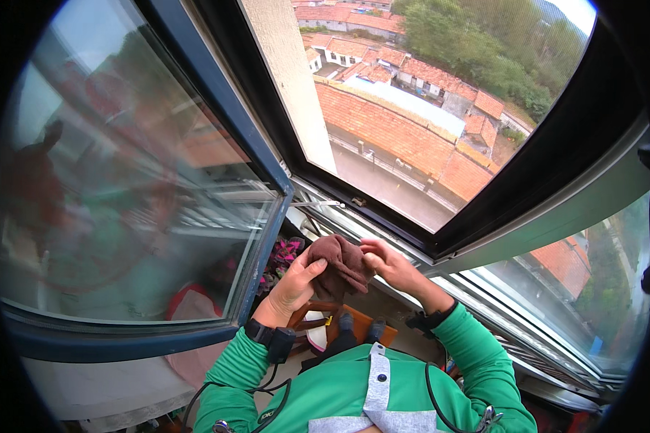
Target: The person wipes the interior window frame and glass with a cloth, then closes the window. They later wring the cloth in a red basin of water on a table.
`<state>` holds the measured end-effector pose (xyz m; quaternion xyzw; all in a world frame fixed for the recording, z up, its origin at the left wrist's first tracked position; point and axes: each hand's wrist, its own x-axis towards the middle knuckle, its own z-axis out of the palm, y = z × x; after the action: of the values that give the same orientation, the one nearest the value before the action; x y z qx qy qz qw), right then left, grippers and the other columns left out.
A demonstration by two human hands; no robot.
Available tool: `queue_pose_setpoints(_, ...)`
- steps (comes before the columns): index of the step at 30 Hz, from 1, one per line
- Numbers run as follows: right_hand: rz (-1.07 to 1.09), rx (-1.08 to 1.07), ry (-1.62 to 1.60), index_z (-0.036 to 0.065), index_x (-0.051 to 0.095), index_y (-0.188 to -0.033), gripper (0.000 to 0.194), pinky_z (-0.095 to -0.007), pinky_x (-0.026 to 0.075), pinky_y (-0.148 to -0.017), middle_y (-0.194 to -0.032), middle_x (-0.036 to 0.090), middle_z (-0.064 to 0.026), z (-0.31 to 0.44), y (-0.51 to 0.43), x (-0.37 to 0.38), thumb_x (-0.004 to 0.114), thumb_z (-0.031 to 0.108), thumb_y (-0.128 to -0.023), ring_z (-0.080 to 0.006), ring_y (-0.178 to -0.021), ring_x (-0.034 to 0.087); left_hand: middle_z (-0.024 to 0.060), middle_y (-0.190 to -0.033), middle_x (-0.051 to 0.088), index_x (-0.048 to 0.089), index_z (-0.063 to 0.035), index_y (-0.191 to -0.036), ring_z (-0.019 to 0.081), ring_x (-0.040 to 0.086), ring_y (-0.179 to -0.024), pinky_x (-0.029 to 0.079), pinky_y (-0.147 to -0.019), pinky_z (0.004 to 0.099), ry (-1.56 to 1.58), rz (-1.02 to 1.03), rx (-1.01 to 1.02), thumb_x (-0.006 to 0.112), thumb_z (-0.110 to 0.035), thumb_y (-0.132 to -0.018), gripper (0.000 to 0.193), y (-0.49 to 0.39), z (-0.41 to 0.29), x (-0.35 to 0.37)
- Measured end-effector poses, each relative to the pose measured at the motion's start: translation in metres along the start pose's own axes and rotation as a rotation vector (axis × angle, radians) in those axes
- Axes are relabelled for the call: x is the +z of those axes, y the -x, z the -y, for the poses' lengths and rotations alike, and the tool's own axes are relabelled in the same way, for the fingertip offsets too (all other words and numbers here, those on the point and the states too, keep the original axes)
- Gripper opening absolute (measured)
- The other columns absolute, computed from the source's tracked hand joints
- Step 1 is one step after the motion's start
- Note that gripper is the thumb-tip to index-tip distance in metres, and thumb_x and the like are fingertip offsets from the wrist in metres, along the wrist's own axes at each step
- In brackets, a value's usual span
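A crumpled brown cloth is held up between my hands, in front of the window sill. My left hand grips its left side, with the thumb laid over the top. On the other side, the fingers of my right hand pinch the cloth's right edge. Just beyond the hands is a dark-framed window screen. To the left, an open casement window with a blue frame swings inward, its glass reflecting the room.
A metal stay links the casement to the window frame. Pink-leaved plants grow beside my left hand. My feet stand on an orange-brown wooden stool. White fabric covers a surface at lower left. Another glass pane stands at right.
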<state>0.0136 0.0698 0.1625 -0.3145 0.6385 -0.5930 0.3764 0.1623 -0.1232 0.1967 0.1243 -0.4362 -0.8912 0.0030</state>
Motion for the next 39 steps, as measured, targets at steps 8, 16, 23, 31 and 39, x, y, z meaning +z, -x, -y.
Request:
queue_pose_setpoints(8,0.227,0.168,-0.639,0.002,0.059,-0.127,0.034,-0.0315,0.051,-0.087,-0.116,0.067,-0.0076,0.002,-0.011,0.018,0.055,0.026,-0.103,-0.0157,-0.099,0.063,0.0079,-0.127,0.06,0.053,0.0024,-0.133,0.0161,0.057,-0.116,0.044,-0.104,0.0324,-0.269,-0.106,-0.018,0.067,-0.023,-0.095,0.048,0.03,-0.036,-0.016)
queue_pose_setpoints(16,0.44,0.173,-0.984,-0.002,0.05,-0.14,0.069,-0.043,0.038,-0.114,-0.141,0.055,-0.0175,-0.001,-0.033,0.023,0.047,0.055,-0.101,-0.0274,-0.129,0.053,0.0099,-0.128,0.062,0.053,0.0057,-0.133,0.0169,0.061,-0.114,0.048,-0.102,0.0316,-0.145,-0.171,-0.036,0.064,-0.025,-0.099,0.047,0.047,-0.04,-0.039)
queue_pose_setpoints(23,0.446,0.145,-1.232,0.005,0.03,-0.154,0.092,-0.0459,0.024,-0.122,-0.156,0.038,-0.0167,0.02,-0.039,0.084,0.038,0.074,-0.093,-0.03,-0.143,0.038,0.0093,-0.139,0.055,0.042,-0.0039,-0.145,0.023,0.058,-0.123,0.047,-0.106,0.0408,0.052,-0.161,-0.06,0.056,-0.036,-0.103,0.055,0.044,-0.006,-0.017)
queue_pose_setpoints(31,0.346,0.174,-1.271,0.01,0.03,-0.152,0.069,-0.0467,0.039,-0.114,-0.141,0.051,-0.0187,-0.026,-0.055,0.093,0.049,0.053,-0.101,-0.0319,-0.13,0.051,0.0111,-0.115,0.066,0.059,0.0002,-0.123,0.0195,0.064,-0.105,0.057,-0.09,0.0382,-0.444,-0.253,-0.383,0.041,-0.039,-0.108,0.046,0.084,0.024,-0.067)
queue_pose_setpoints(39,-0.11,-0.044,-0.874,0.012,0.04,-0.144,0.045,-0.0311,0.045,-0.096,-0.119,0.055,-0.0075,0.014,-0.153,0.068,0.052,0.027,-0.103,-0.0178,-0.111,0.053,0.0064,-0.083,0.067,0.06,-0.0019,-0.091,0.0208,0.065,-0.076,0.053,-0.069,0.0336,-1.525,-0.671,0.486,0.052,-0.018,-0.104,0.022,0.209,-0.078,-0.008)
